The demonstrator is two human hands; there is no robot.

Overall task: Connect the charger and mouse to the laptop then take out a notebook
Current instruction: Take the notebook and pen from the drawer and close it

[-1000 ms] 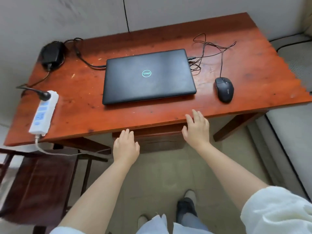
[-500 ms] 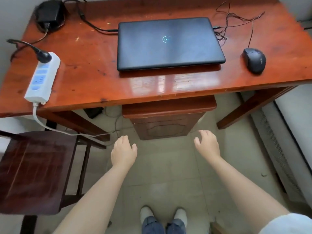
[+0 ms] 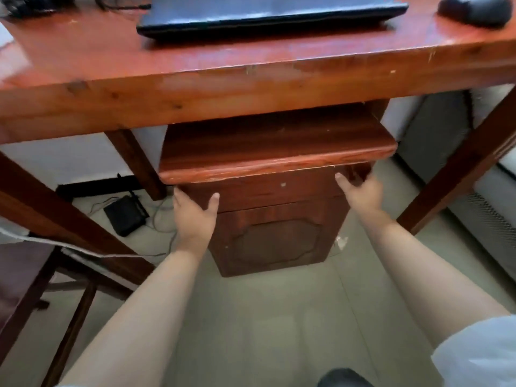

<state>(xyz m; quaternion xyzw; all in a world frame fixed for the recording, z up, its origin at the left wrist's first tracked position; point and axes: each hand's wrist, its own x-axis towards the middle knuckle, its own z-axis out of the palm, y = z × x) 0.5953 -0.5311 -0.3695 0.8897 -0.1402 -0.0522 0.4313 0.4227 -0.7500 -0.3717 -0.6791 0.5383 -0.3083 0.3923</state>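
Note:
The closed black laptop (image 3: 265,15) lies at the near side of the red wooden table (image 3: 251,88), with the black mouse (image 3: 474,9) to its right. Under the table stands a small dark wooden cabinet (image 3: 276,146) with a drawer (image 3: 279,191) above its door (image 3: 276,241). My left hand (image 3: 192,216) clasps the drawer's left end, thumb on the front and fingers hidden round the side. My right hand (image 3: 361,191) clasps the right end, just under the cabinet's top. No notebook is in sight.
A black box with thin wires (image 3: 125,216) lies on the floor left of the cabinet. A dark wooden chair (image 3: 22,275) stands at the lower left, with a white cable (image 3: 69,248) running over it. Table legs flank the cabinet on both sides.
My view has dropped low and close to the cabinet. Both hands have gone from hanging open in front of it to clasping the two ends of the drawer.

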